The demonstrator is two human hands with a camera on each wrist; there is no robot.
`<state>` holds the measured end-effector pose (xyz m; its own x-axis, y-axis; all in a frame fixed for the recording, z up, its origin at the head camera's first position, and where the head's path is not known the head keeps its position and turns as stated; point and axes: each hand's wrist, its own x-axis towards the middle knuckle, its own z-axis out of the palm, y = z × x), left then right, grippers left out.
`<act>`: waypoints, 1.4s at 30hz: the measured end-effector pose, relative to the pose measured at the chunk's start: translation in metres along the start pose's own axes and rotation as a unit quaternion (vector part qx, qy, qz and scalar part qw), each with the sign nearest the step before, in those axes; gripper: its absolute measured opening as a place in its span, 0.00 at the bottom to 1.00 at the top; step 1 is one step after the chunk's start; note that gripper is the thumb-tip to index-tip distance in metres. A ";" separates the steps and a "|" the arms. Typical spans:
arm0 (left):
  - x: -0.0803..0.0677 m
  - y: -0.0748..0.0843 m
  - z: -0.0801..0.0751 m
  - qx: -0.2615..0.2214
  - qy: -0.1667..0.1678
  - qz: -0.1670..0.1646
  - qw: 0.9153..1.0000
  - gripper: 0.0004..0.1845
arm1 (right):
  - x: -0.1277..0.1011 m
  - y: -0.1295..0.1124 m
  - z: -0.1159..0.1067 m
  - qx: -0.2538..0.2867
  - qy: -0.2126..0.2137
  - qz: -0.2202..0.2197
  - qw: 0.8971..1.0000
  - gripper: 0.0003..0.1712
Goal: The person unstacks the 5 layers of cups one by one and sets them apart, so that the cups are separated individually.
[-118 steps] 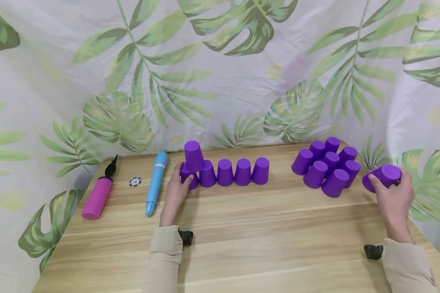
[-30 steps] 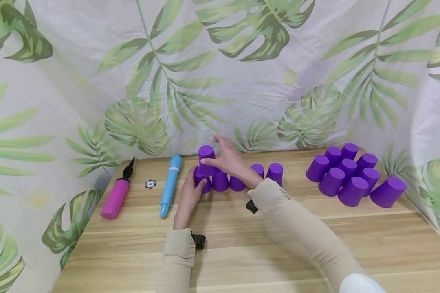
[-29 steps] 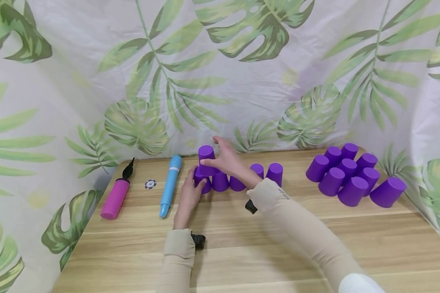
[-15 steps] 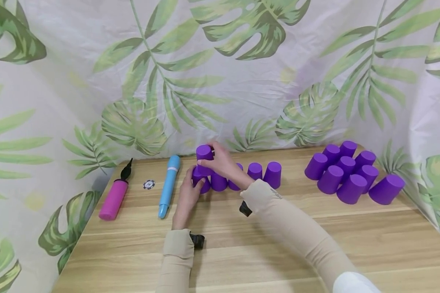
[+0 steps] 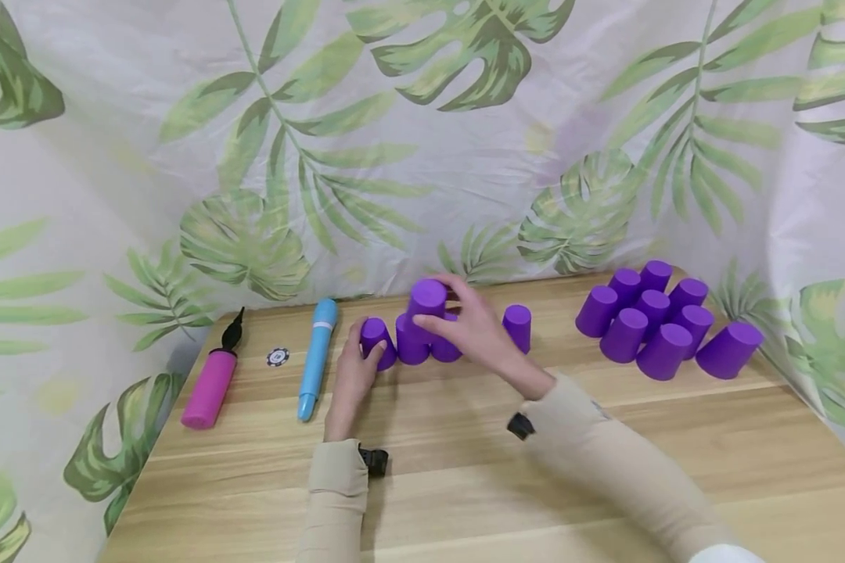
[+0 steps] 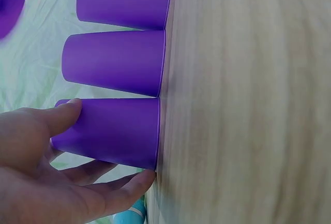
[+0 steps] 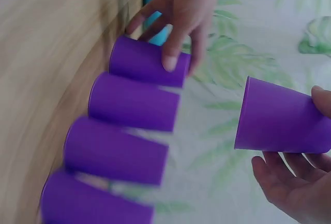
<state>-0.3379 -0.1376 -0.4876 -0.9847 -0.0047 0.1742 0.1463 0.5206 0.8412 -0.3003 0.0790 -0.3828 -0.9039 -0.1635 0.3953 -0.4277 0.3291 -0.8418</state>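
Aloft, cup point(image 5: 427, 299) in right grip point(image 5: 473, 327).

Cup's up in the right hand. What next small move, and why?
Probably ease the right hand down, setting the held cup across the second cup and third cup from the left. It overlaps both in the head view, the right wrist view shows it clear of them, and the left hand holds the leftmost cup.

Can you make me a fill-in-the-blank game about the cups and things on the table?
The raised cup in the right hand is coloured ____.
The left hand holds the standing cup at the ____ end of the row.
The round chip lies between the pink pump and the ____ tube.

Missing words: purple; left; blue.
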 end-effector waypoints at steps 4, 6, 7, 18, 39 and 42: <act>0.001 -0.002 -0.001 -0.001 -0.002 -0.006 1.000 0.32 | -0.033 0.002 -0.040 0.006 0.047 -0.009 0.999 0.32; 0.001 -0.003 0.000 -0.003 -0.002 -0.006 1.000 0.32 | -0.048 0.002 -0.061 -0.001 0.071 -0.003 0.997 0.31; 0.001 -0.004 0.000 -0.005 -0.002 -0.006 1.000 0.31 | -0.056 0.002 -0.071 -0.008 0.084 0.001 0.996 0.31; 0.001 -0.004 0.002 -0.003 -0.010 -0.008 1.000 0.32 | -0.132 0.027 -0.160 -0.123 0.214 0.069 0.966 0.34; 0.002 -0.001 -0.002 0.000 -0.009 -0.001 1.000 0.32 | -0.179 0.087 -0.234 -0.137 0.302 0.293 0.897 0.42; 0.002 -0.002 -0.003 -0.003 -0.009 -0.002 1.000 0.32 | -0.180 0.093 -0.238 -0.166 0.289 0.302 0.893 0.43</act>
<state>-0.3395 -0.1408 -0.4874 -0.9866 0.0082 0.1627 0.1435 0.5160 0.8444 -0.1792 0.3605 -0.4449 -0.7819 0.6135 0.1110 0.2468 0.4680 -0.8485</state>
